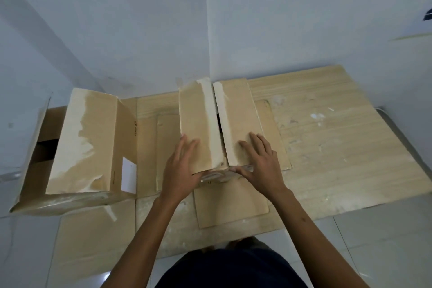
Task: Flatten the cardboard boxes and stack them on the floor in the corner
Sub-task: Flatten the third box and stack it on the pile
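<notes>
A small cardboard box (pixel 238 110) stands on the floor near the wall corner, its two top flaps closed, with a pale tape strip along each flap's inner edge. My left hand (pixel 184 166) lies on the left flap with straight fingers, its thumb down at the front edge. On the right flap my right hand (pixel 259 163) rests flat, thumb stretched along the box's front edge. Flattened cardboard sheets (pixel 231 206) lie under and in front of the box. A larger box (pixel 81 142) with torn tape stands unflattened to the left, its open end facing left.
Two white walls meet in a corner (pixel 208 54) right behind the small box. A wood-patterned board (pixel 339 135) covers the floor to the right, flecked with white scraps. Pale tiles (pixel 385 241) surround it. My dark-clothed body (pixel 233 269) fills the lower middle.
</notes>
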